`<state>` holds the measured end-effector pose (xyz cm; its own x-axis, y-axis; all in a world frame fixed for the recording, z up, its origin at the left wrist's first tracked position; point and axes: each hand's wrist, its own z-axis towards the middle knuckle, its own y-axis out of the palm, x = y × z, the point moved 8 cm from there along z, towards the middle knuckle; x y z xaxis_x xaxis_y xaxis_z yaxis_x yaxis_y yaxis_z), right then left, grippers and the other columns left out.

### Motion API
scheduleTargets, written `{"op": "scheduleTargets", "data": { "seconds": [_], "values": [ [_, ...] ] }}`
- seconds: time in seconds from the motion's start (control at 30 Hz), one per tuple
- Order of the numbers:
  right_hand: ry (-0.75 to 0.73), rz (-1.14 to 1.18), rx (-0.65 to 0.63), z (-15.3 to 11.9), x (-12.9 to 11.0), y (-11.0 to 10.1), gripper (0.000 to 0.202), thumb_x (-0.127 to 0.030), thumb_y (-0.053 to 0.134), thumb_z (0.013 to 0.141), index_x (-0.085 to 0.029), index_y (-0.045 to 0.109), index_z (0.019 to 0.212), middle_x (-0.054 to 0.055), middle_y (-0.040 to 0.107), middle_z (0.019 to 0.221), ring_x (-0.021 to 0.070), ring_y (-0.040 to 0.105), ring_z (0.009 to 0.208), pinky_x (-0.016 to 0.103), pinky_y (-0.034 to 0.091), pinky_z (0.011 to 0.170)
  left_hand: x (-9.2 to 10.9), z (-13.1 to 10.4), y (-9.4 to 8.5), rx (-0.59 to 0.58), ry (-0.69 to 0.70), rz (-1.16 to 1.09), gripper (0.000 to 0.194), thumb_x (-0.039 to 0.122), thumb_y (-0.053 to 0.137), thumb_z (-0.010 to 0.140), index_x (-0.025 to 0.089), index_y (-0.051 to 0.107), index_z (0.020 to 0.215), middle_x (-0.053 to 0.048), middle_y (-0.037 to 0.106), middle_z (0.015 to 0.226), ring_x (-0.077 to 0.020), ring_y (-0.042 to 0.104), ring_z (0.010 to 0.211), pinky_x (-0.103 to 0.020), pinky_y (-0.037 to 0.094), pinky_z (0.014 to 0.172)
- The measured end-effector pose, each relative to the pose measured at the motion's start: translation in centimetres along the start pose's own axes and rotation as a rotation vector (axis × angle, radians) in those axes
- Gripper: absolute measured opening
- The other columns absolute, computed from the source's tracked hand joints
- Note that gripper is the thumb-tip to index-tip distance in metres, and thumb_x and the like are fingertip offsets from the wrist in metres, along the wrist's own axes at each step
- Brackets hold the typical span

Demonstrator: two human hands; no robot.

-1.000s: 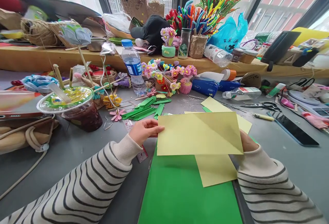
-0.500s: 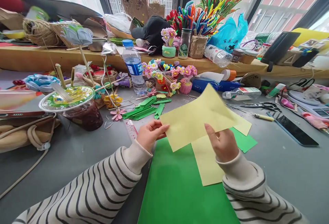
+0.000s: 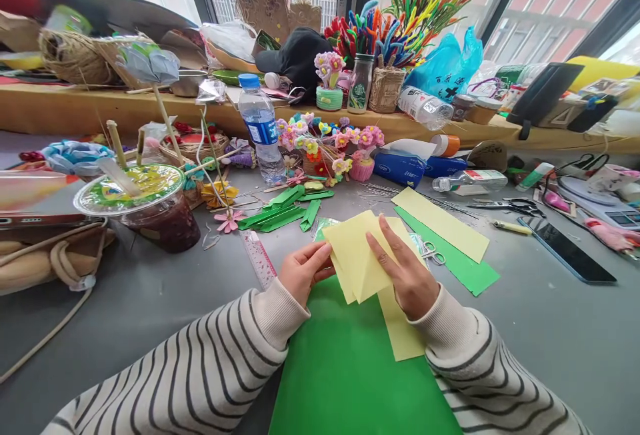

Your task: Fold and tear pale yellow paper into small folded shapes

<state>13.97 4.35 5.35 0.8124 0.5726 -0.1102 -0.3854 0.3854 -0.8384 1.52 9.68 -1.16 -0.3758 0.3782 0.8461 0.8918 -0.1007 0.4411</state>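
Note:
A pale yellow sheet of paper (image 3: 356,255) is folded over on itself in the air, its layers overlapping unevenly. My left hand (image 3: 306,268) pinches its left edge between thumb and fingers. On the right side my right hand (image 3: 407,275) grips it, index and middle fingers lying apart across the front; its thumb is hidden behind the paper. Below lies a large green sheet (image 3: 360,368), with another yellow piece (image 3: 403,328) on top, partly under my right hand. Small scissors (image 3: 434,253) show just beyond the folded paper.
A yellow strip (image 3: 443,225) and a green strip (image 3: 465,268) lie to the right, near a phone (image 3: 573,252). Folded green pieces (image 3: 280,212) and a ruler (image 3: 260,258) are ahead on the left. A drink cup (image 3: 165,222) and water bottle (image 3: 263,132) stand farther left.
The yellow sheet, spread wide before, is now doubled over. My right hand has moved left and turned, its fingers now across the paper's front. The scissors have come into sight.

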Motion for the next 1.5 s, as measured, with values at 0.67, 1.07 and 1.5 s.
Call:
{"op": "scheduleTargets", "data": {
  "seconds": [0.67,1.07,1.5],
  "values": [
    [0.625,1.125,-0.306,-2.5,4.5,1.9,0.072,-0.053,0.051,0.065,-0.013,0.032,0.122,0.016,0.041,0.122,0.0258,0.041,0.109,0.040,0.040,0.085,-0.1,0.0,0.3,-0.041,-0.003,0.172,0.016,0.026,0.069,0.054,0.015,0.065,0.065,0.001,0.064,0.063,-0.0100,0.059,0.055,-0.019,0.051,0.051],
    [1.161,1.375,-0.101,-4.2,5.2,3.7,0.018,-0.028,0.066,0.060,-0.017,0.064,0.074,-0.001,0.065,0.069,0.0099,0.059,0.060,0.017,0.048,0.054,-0.1,-0.7,1.4,-0.117,-0.010,0.287,0.018,0.027,0.068,0.054,0.013,0.067,0.065,0.000,0.066,0.060,-0.0115,0.060,0.056,-0.018,0.052,0.051],
    [1.212,1.347,-0.068,-4.3,5.5,3.7,0.022,-0.028,0.069,0.055,-0.015,0.065,0.073,0.001,0.066,0.067,0.0113,0.059,0.059,0.018,0.048,0.053,-0.4,-0.4,1.3,-0.150,-0.017,0.278,0.018,0.025,0.068,0.054,0.014,0.068,0.068,-0.001,0.067,0.063,-0.0132,0.061,0.059,-0.019,0.053,0.052]
  ]
}}
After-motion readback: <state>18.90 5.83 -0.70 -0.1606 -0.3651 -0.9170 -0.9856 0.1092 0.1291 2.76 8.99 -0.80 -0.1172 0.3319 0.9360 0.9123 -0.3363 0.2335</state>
